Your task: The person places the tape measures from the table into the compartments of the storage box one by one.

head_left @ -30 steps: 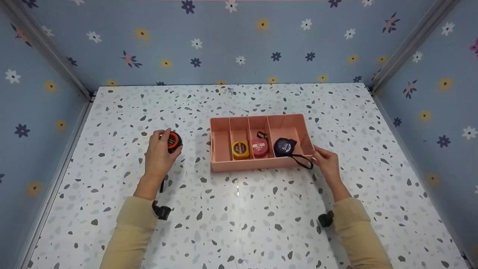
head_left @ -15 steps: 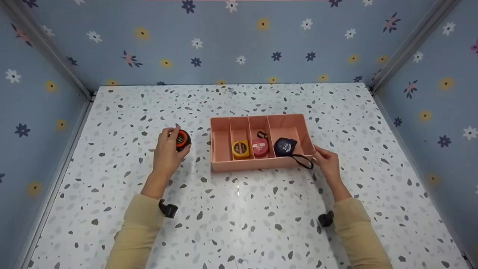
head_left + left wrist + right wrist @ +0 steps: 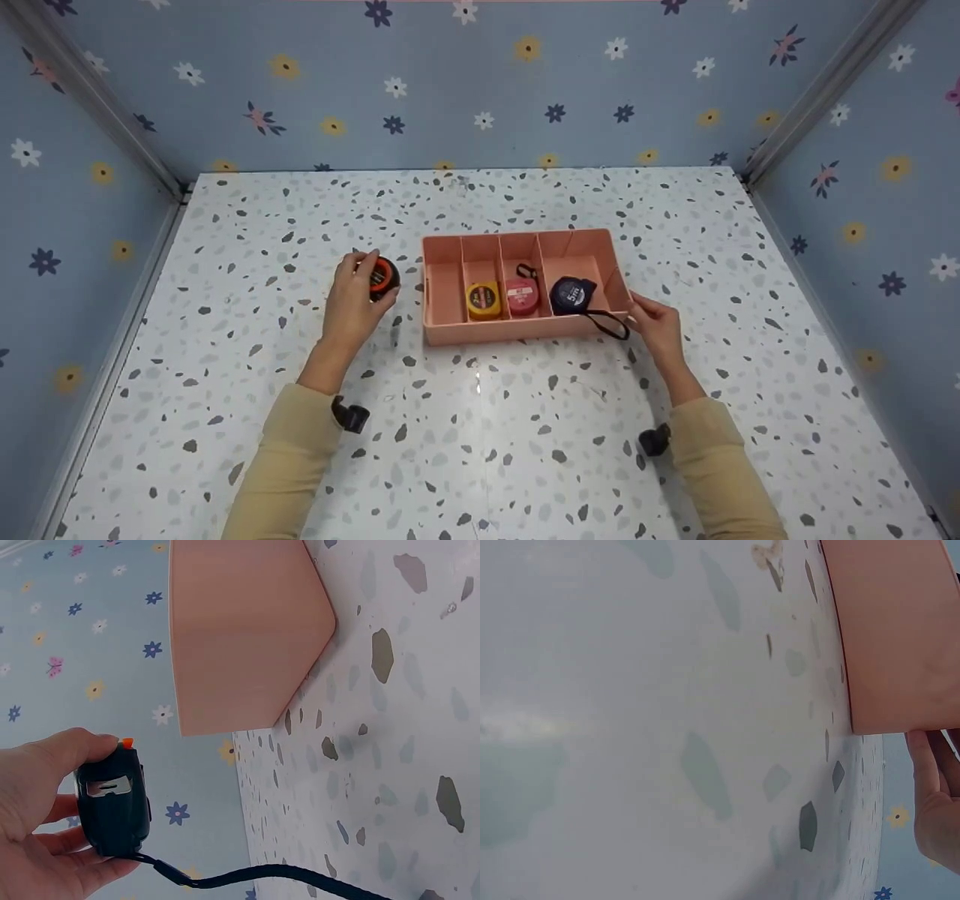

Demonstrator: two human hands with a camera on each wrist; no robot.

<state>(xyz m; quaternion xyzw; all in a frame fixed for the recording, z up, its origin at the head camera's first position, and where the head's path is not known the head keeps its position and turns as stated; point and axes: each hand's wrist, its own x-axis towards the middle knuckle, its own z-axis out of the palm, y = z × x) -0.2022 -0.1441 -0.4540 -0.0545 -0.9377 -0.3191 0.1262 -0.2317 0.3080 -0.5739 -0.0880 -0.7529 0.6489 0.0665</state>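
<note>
My left hand [image 3: 353,306] holds a black tape measure with an orange ring [image 3: 383,277] in the air, just left of the box. In the left wrist view the tape measure [image 3: 114,802] sits between thumb and fingers, and its black strap [image 3: 255,873] hangs down. A salmon-pink divided box [image 3: 480,331] stands on the table. It bears a yellow tape measure [image 3: 484,301], a pink one [image 3: 522,297] and a dark blue one [image 3: 570,295], each in its own compartment. My right hand [image 3: 658,328] touches the box's right end with its fingertips; the right wrist view cuts part of it off.
The far-left compartment [image 3: 445,289] has bare walls and floor. A black strap [image 3: 613,330] from the blue tape measure hangs over the front rim. The speckled table [image 3: 480,450] meets flowered walls [image 3: 480,82] at the back and sides.
My left hand has carried the black-and-orange tape measure rightward, closer to the box's left end. The right hand and the box have stayed in place.
</note>
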